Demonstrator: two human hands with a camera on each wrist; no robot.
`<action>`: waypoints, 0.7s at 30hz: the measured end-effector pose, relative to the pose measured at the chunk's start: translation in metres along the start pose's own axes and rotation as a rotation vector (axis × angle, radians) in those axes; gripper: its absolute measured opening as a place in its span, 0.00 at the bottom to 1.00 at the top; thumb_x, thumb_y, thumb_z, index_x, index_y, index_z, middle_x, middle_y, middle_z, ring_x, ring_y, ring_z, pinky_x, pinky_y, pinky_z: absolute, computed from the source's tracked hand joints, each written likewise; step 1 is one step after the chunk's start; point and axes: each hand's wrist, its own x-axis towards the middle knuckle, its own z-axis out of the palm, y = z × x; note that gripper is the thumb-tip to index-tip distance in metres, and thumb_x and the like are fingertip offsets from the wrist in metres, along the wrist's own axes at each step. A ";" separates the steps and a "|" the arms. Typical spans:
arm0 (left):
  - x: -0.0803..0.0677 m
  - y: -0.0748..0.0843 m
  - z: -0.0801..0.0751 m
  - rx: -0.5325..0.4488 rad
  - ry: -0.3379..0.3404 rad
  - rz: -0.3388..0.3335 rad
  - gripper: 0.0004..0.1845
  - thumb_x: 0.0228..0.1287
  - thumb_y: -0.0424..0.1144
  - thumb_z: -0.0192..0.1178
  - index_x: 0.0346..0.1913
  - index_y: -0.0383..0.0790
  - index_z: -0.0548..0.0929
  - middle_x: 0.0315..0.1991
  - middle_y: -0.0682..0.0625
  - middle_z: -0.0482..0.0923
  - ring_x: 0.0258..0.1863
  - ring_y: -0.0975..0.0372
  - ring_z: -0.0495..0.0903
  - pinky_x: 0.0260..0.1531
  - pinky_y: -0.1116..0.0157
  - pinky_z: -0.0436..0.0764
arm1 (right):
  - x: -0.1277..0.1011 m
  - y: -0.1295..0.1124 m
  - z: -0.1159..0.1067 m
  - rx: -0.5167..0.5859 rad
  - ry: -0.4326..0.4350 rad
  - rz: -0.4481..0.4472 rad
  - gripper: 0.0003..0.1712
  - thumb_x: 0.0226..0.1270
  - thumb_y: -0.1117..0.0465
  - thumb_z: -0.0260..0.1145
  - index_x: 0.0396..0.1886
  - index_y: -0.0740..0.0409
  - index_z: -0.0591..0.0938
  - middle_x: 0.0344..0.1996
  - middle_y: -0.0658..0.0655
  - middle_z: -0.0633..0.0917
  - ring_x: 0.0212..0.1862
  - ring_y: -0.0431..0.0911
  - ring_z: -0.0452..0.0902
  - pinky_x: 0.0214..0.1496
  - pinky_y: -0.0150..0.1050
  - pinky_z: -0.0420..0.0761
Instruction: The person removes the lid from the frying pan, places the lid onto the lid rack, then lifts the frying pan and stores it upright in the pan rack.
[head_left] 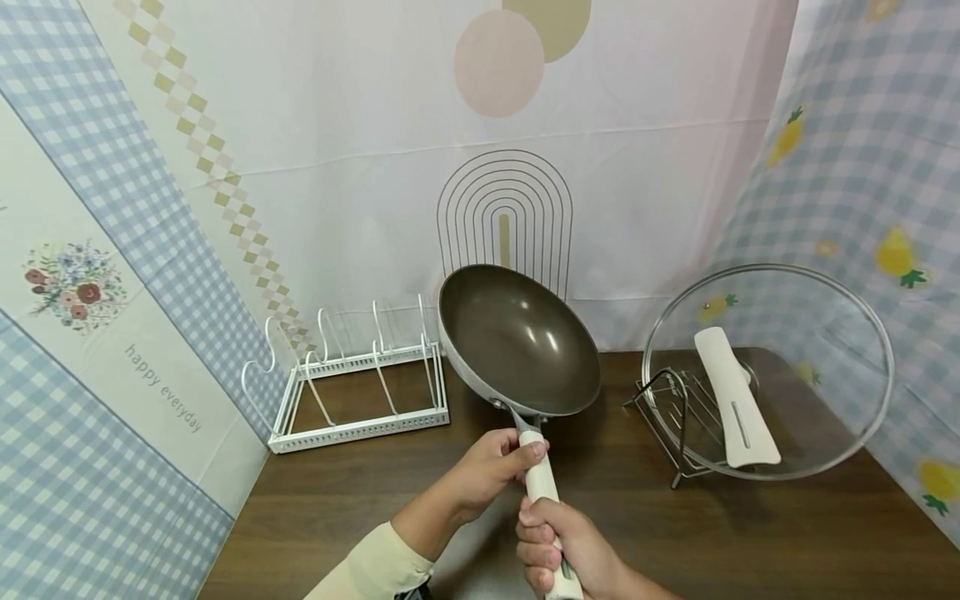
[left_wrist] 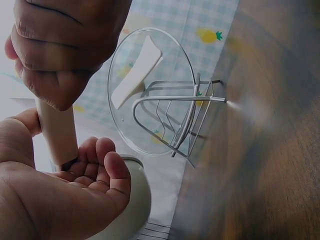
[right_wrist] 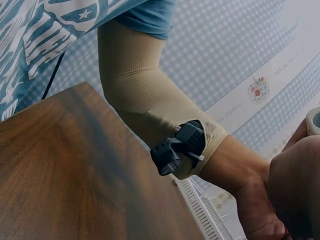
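Note:
A frying pan (head_left: 517,342) with a dark inside and a pale outside is held up over the table, tilted toward me. My right hand (head_left: 570,546) grips its cream handle (head_left: 542,481) near the free end. Closer to the pan, my left hand (head_left: 487,471) holds the same handle, thumb across the top. The left wrist view has the left hand (left_wrist: 65,190) with fingers curled under the handle (left_wrist: 57,130), beside the right hand's fist (left_wrist: 65,55). Only the handle's end (right_wrist: 314,122) shows past the right hand (right_wrist: 297,185) in the right wrist view.
On the left stands a white rack (head_left: 360,433) with upright wire dividers. To the right, a glass lid (head_left: 817,433) with a cream handle (head_left: 738,400) leans in a dark wire stand (head_left: 682,433). Patterned cloth (head_left: 360,217) covers the walls around the wooden table (head_left: 750,542).

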 end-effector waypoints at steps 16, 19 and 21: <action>0.000 0.000 -0.003 -0.024 -0.008 0.019 0.14 0.71 0.47 0.63 0.41 0.36 0.80 0.26 0.55 0.77 0.29 0.66 0.75 0.32 0.69 0.75 | 0.007 0.006 -0.004 0.193 -0.207 -0.030 0.17 0.72 0.64 0.44 0.35 0.43 0.77 0.16 0.40 0.56 0.16 0.31 0.53 0.23 0.21 0.70; -0.001 0.001 -0.003 -0.036 -0.013 0.020 0.15 0.71 0.47 0.63 0.42 0.36 0.80 0.27 0.55 0.77 0.30 0.66 0.76 0.33 0.68 0.75 | 0.009 0.007 -0.003 0.223 -0.237 -0.045 0.15 0.73 0.64 0.43 0.36 0.45 0.76 0.17 0.40 0.56 0.16 0.31 0.51 0.22 0.21 0.68; -0.001 0.002 -0.002 -0.048 -0.012 0.023 0.15 0.72 0.47 0.62 0.43 0.36 0.80 0.28 0.55 0.77 0.30 0.66 0.76 0.34 0.68 0.76 | 0.009 0.007 -0.002 0.239 -0.246 -0.051 0.15 0.73 0.64 0.43 0.37 0.45 0.76 0.17 0.40 0.56 0.16 0.31 0.52 0.22 0.21 0.67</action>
